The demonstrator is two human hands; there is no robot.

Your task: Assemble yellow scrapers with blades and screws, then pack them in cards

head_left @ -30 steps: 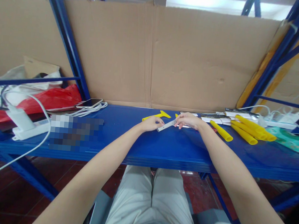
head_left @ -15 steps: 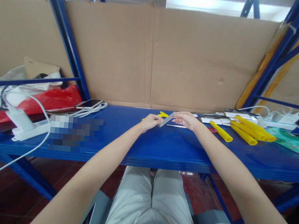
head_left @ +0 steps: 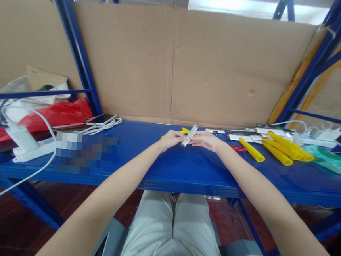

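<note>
Pale strip (head_left: pixel 190 135) tilts steeper than before, right hand (head_left: pixel 207 140) nearer left hand (head_left: pixel 171 140) | fingers of both pinch it | strip above tabletop (head_left: pixel 182 167), open room toward front edge | yellow tubes (head_left: pixel 285 143) toward back right

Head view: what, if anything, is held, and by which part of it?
A pale strip, held near its middle by the left hand and right hand; both ends stick out.

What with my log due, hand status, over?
Left hand, right hand: holding pale strip between them. Strip slanted. Yellow piece close behind, partly hidden.
</note>
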